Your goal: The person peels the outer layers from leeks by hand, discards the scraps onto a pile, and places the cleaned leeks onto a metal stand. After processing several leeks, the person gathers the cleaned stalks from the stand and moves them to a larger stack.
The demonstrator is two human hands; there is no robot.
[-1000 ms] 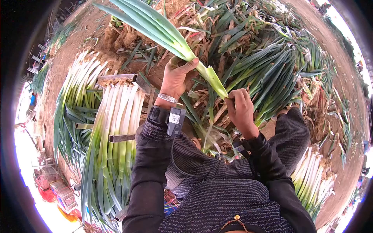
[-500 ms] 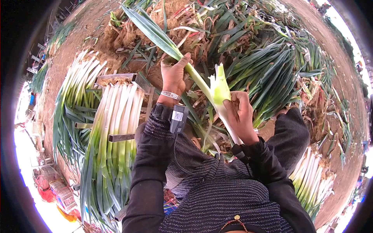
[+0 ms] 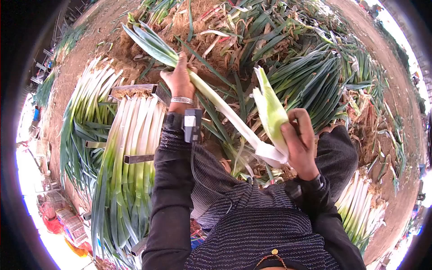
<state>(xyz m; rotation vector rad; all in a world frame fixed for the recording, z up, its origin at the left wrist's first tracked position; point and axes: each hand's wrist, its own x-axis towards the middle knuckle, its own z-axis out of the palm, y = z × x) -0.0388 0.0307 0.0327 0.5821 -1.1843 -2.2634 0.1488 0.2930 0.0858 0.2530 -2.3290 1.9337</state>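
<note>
A long leek (image 3: 220,105) runs diagonally across the middle, its green leaves at the upper left and its white end at the lower right. My left hand (image 3: 181,83) is closed round its upper stalk, just below the leaves. My right hand (image 3: 300,141) grips a pale green outer layer (image 3: 271,108), peeled away from the stalk and still touching it near the white root end. Beyond my right hand lies a pile of dark green leek leaves (image 3: 310,83).
Trimmed leeks (image 3: 135,135) lie stacked in a metal frame (image 3: 139,158) at the left, beside another stack (image 3: 85,117). More white-stemmed leeks (image 3: 360,202) lie at the lower right. Leaf scraps (image 3: 270,27) and roots cover the ground ahead.
My left hand has moved left with the leek. My right hand has moved right and slightly down, pulling the outer layer away from the stalk, and more white stem shows.
</note>
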